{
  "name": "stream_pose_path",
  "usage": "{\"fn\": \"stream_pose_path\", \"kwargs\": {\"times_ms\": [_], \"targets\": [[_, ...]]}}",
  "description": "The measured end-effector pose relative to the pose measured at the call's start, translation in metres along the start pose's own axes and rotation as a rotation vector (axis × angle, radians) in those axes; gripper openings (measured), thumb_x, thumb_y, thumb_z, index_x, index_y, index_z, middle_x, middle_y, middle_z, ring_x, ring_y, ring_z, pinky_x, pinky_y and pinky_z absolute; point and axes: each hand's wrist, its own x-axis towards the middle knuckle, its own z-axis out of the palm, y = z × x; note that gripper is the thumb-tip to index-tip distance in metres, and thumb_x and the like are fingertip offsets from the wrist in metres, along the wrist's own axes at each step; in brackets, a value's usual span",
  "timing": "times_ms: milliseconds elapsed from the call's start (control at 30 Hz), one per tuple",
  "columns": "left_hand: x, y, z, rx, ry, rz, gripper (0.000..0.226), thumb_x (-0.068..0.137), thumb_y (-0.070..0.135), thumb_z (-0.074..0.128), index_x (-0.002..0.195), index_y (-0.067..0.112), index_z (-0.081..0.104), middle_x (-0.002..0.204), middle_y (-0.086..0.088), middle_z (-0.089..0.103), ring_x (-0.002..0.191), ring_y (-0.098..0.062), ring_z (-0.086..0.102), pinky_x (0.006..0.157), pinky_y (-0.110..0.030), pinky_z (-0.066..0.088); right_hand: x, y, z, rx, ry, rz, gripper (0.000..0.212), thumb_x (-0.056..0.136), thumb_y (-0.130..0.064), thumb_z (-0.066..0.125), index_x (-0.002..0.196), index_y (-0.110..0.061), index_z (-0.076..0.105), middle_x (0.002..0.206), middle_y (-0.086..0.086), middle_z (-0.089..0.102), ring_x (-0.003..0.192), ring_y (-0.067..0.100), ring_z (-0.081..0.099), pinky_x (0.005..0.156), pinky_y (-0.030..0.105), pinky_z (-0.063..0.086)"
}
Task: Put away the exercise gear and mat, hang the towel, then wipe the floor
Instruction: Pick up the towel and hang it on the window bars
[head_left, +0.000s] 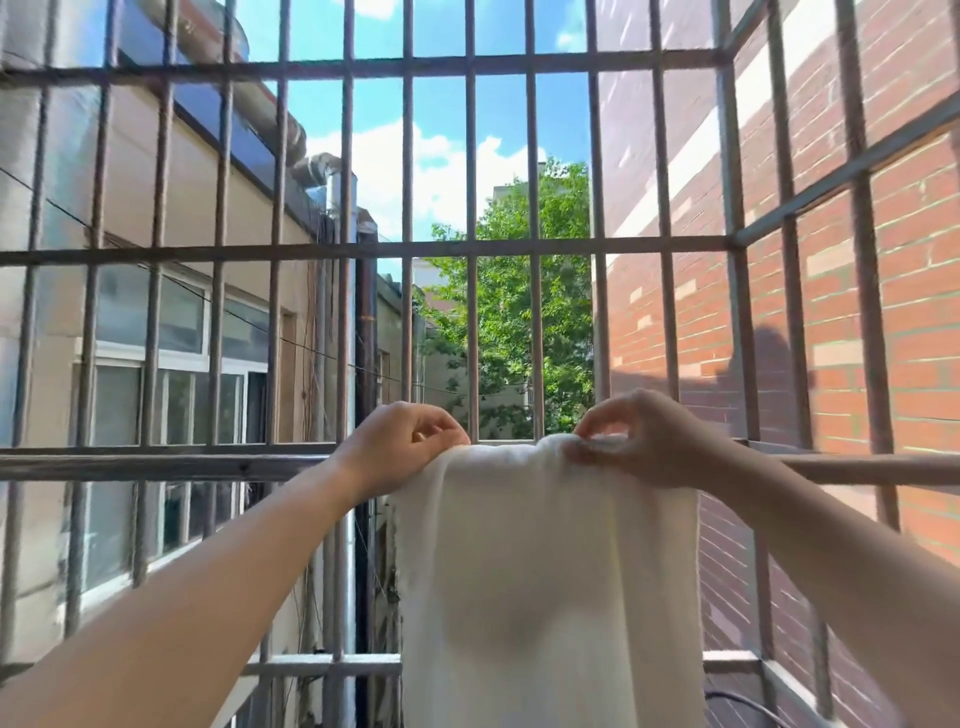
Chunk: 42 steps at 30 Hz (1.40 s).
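We are pinching the cream towel (545, 571) on the rail (156, 464), left hand (405, 447) and right hand (644, 441) equally near; cloth hanging below our fingertips, fold running left-right.

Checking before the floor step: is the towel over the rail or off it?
Over it: the towel drapes across the rail, left hand and right hand pinching its top edge.
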Motion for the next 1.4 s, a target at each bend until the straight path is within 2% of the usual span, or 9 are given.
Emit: {"fn": "stream_pose_path", "kwargs": {"times_ms": [133, 267, 400, 600, 667, 900, 1067, 1233, 1400], "targets": [[-0.008, 0.005, -0.005, -0.051, -0.121, -0.005, 0.038, 0.067, 0.067, 0.061, 0.073, 0.029, 0.067, 0.059, 0.012, 0.061, 0.056, -0.005, 0.056, 0.058, -0.014, 0.044, 0.007, -0.001, 0.000, -0.005, 0.073, 0.008, 0.017, 0.080, -0.037, 0.070, 0.084, -0.021, 0.074, 0.081, -0.010, 0.067, 0.076, -0.001, 0.058, 0.074, 0.022, 0.044], [-0.006, 0.003, -0.012, -0.044, -0.147, 0.016, 0.025, 0.064, 0.046, 0.077, 0.084, 0.031, 0.073, 0.076, 0.017, 0.070, 0.075, -0.005, 0.066, 0.074, -0.023, 0.054, 0.019, 0.004, -0.009, 0.001, 0.102, 0.011, 0.019, 0.081, -0.030, 0.071, 0.090, -0.015, 0.074, 0.086, -0.006, 0.066, 0.081, 0.007, 0.059, 0.072, 0.023, 0.042], [0.012, 0.005, -0.021, -0.075, 0.016, 0.021, 0.004, 0.076, 0.031, 0.074, 0.078, 0.031, 0.071, 0.077, 0.012, 0.070, 0.076, -0.002, 0.065, 0.076, -0.025, 0.053, 0.036, 0.010, -0.020, 0.011, 0.152, 0.034, 0.016, 0.079, -0.030, 0.072, 0.088, -0.016, 0.073, 0.088, -0.004, 0.066, 0.088, 0.012, 0.061, 0.076, 0.025, 0.044], [0.034, -0.008, -0.013, 0.090, -0.045, -0.115, 0.007, 0.077, 0.029, 0.073, 0.084, 0.031, 0.071, 0.084, 0.014, 0.067, 0.083, 0.000, 0.059, 0.073, -0.016, 0.043, 0.046, 0.017, -0.019, -0.002, -0.073, 0.150, 0.019, 0.075, -0.033, 0.076, 0.088, -0.019, 0.074, 0.089, -0.007, 0.072, 0.081, 0.010, 0.067, 0.080, 0.027, 0.053], [0.034, -0.016, -0.009, 0.122, -0.081, -0.163, 0.009, 0.076, 0.030, 0.073, 0.082, 0.035, 0.069, 0.084, 0.017, 0.066, 0.083, 0.001, 0.058, 0.068, -0.012, 0.038, 0.041, 0.012, -0.021, 0.020, -0.036, 0.090, 0.022, 0.075, -0.033, 0.075, 0.091, -0.018, 0.074, 0.092, -0.007, 0.072, 0.078, 0.001, 0.065, 0.075, 0.018, 0.052], [0.025, -0.015, -0.019, 0.077, -0.081, -0.145, 0.013, 0.080, 0.036, 0.068, 0.093, 0.032, 0.068, 0.093, 0.014, 0.068, 0.087, -0.004, 0.063, 0.074, -0.019, 0.048, 0.009, -0.008, -0.019, -0.030, -0.107, -0.004, 0.030, 0.072, -0.039, 0.076, 0.095, -0.021, 0.073, 0.087, -0.015, 0.068, 0.077, -0.010, 0.060, 0.068, 0.007, 0.048], [0.003, -0.001, -0.023, 0.038, -0.080, -0.068, 0.006, 0.080, 0.040, 0.066, 0.084, 0.036, 0.068, 0.084, 0.013, 0.070, 0.080, -0.004, 0.066, 0.078, -0.027, 0.054, -0.006, -0.002, -0.018, -0.020, -0.075, 0.003, 0.028, 0.070, -0.036, 0.078, 0.093, -0.021, 0.073, 0.094, -0.010, 0.072, 0.083, -0.002, 0.064, 0.078, 0.015, 0.052], [-0.020, 0.007, -0.023, 0.051, -0.104, -0.043, 0.025, 0.066, 0.041, 0.076, 0.089, 0.035, 0.069, 0.088, 0.018, 0.067, 0.084, 0.001, 0.063, 0.075, -0.017, 0.053, -0.014, 0.001, -0.018, -0.077, -0.037, 0.005, 0.037, 0.062, -0.042, 0.081, 0.094, -0.026, 0.071, 0.088, -0.019, 0.064, 0.082, -0.003, 0.060, 0.079, 0.017, 0.048], [-0.024, 0.001, -0.021, 0.077, -0.033, -0.046, 0.019, 0.069, 0.033, 0.079, 0.086, 0.036, 0.071, 0.083, 0.013, 0.069, 0.081, -0.004, 0.064, 0.078, -0.026, 0.054, -0.018, 0.010, -0.015, -0.020, 0.029, 0.009, 0.020, 0.067, -0.040, 0.079, 0.082, -0.027, 0.073, 0.083, -0.016, 0.067, 0.081, 0.000, 0.061, 0.081, 0.026, 0.049]]}}
